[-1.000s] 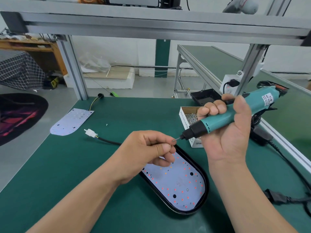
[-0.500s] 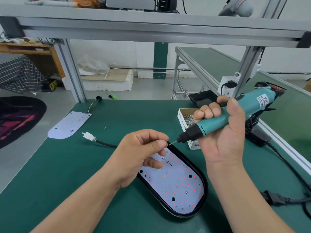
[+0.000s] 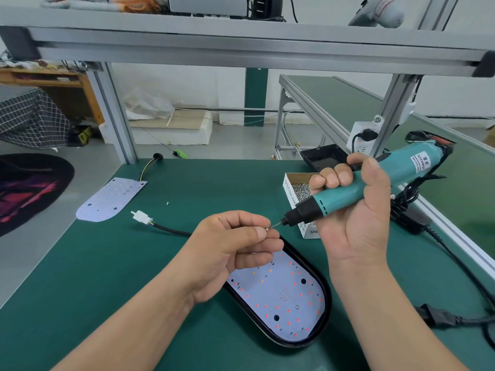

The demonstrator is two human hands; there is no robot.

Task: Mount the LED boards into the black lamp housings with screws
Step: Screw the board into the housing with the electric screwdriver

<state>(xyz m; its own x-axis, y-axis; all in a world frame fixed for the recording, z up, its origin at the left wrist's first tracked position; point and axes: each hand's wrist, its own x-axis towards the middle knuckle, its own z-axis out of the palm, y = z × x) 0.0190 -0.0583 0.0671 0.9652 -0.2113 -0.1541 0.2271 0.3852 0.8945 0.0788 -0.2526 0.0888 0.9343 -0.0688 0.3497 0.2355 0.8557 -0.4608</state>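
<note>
On the green bench (image 3: 107, 277), near the front edge and between both forearms: a black oval lamp housing (image 3: 327, 298), lying flat with the open side up. Inside it, a white LED board (image 3: 278, 298) of the same oval form, dotted with small red and some orange points and a few dark round holes. From the far end of the housing, a black cable (image 3: 171, 230) going left, ending in a white connector (image 3: 140, 217). Well apart, at the far left of the bench, a second LED board (image 3: 109, 199) lying alone.

Readable writing: "12V" near the middle of the board in the housing; "KEENWO", cut off, on the white label of the teal electric screwdriver (image 3: 356, 191); "SPRING BALANC" on the side of the open screw box (image 3: 290, 188), the rest hidden.

Pose of the left grip (image 3: 230, 247): above the far end of the housing, thumb and forefinger narrow, pinching a small screw (image 3: 267, 228), other fingers curled below. Pose of the right grip (image 3: 356, 218): wrapped fully around the screwdriver body, thumb up along it, tool tilted down to the left, bit tip against the screw.
</note>
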